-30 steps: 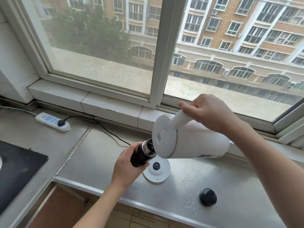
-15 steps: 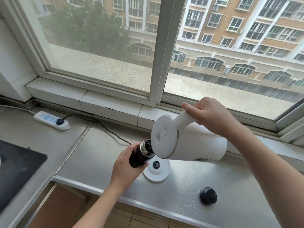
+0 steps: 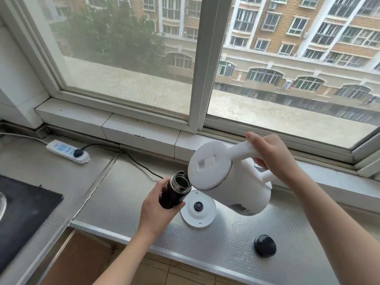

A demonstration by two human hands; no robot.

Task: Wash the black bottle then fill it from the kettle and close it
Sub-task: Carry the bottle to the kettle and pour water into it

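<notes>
My left hand grips the black bottle around its lower body and holds it tilted, its open steel mouth pointing up and to the right. My right hand holds the white kettle by its handle. The kettle is tipped to the left, its lid shut, and its spout edge touches the rim of the bottle mouth. Both hang above the steel counter. The bottle's black cap lies alone on the counter at the front right.
The kettle's round white base sits on the counter under the bottle, its cord running back to a white power strip at the left. A black hob fills the left edge. A white window sill runs behind.
The kettle has swung less steeply tipped, its bottom lower and its lid facing more upward. The bottle mouth now shows more openly beside the spout. The cap has not moved.
</notes>
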